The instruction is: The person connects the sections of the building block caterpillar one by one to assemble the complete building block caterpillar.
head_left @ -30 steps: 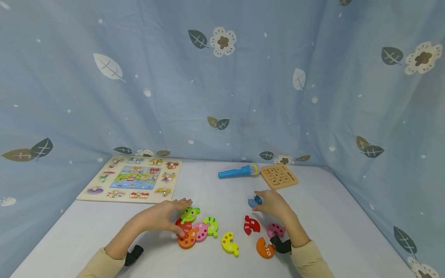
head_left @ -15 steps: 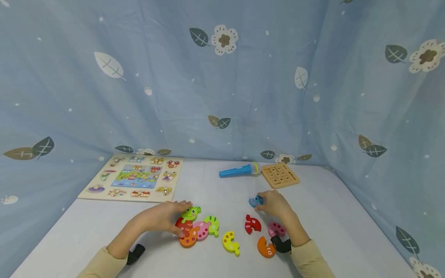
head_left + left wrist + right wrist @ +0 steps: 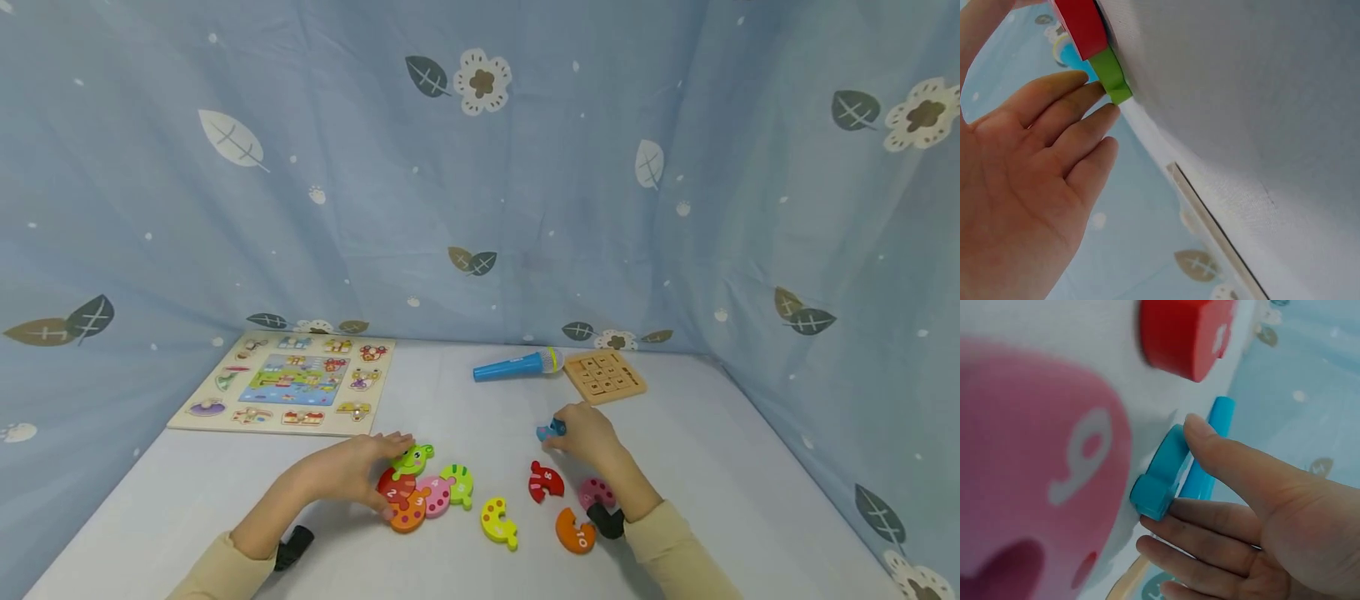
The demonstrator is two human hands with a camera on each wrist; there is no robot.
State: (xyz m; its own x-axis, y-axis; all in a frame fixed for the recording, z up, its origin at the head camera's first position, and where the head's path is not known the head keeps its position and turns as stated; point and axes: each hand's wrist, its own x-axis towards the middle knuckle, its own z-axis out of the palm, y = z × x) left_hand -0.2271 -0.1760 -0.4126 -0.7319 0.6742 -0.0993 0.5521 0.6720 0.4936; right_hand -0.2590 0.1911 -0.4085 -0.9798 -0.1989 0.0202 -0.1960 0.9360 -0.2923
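Observation:
My left hand point(image 3: 341, 477) rests at the joined caterpillar puzzle pieces, its thumb by the red 2 piece point(image 3: 393, 486) and the orange 3 piece point(image 3: 407, 515). Its fingers, nearly straight in the left wrist view, reach the green caterpillar head point(image 3: 415, 460). A pink 4 piece point(image 3: 435, 497) and a green striped piece point(image 3: 459, 483) continue the chain. My right hand point(image 3: 590, 435) pinches a blue puzzle piece point(image 3: 1163, 469) between thumb and fingers, low over the table. Nearby lie a red 8 piece point(image 3: 546, 483), a yellow piece point(image 3: 496, 523), an orange 10 piece point(image 3: 574, 533) and a pink 9 piece point(image 3: 595, 490).
A wooden peg puzzle board point(image 3: 279, 425) lies at the back left. Farther back are a blue toy microphone point(image 3: 513, 367) and a wooden number board point(image 3: 606, 377). A patterned blue curtain point(image 3: 375, 208) rises behind the table point(image 3: 450, 567).
The left thumb has shifted slightly, showing more of the numbers 2 and 3. My right hand has turned a little, still holding the blue puzzle piece in nearly the same spot.

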